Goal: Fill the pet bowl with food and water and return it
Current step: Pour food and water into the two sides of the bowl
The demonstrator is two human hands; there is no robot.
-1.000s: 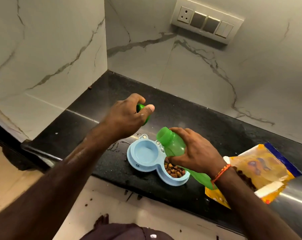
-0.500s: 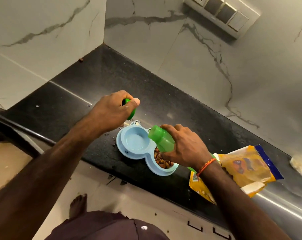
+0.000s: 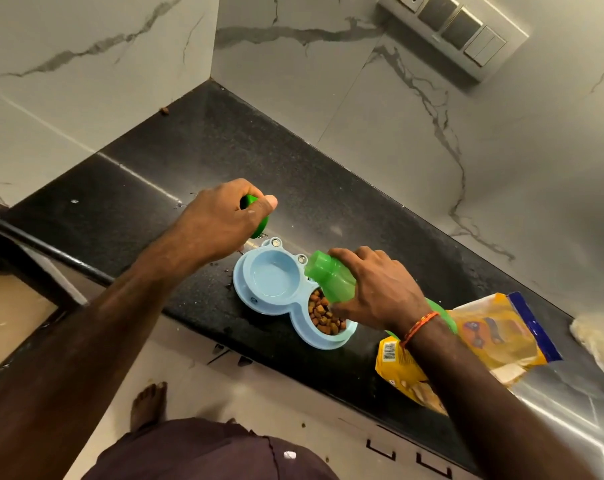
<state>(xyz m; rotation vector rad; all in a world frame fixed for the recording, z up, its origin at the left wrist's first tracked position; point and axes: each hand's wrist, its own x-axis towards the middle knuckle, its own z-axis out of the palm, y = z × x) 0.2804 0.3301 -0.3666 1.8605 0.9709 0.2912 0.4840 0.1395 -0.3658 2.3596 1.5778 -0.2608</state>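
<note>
Surface: black speckled stone countertop (image 3: 196, 174) set in a corner of white marble-veined walls — glossy, with scattered crumbs and wet specks.
Double pet bowl (image 3: 259, 303): light blue, flat on the counter near its front edge, directly below the gripped green bottle; compartment under the bottle's mouth looks pale and bare, the other holds brown kibble (image 3: 324, 315).
Pet food bag (image 3: 494, 337): yellow and blue, lying flat, just beyond the wrist of the bottle-holding hand.
White crumpled item (image 3: 602, 341): far past the bag at the counter's edge of view — cannot tell what.
</note>
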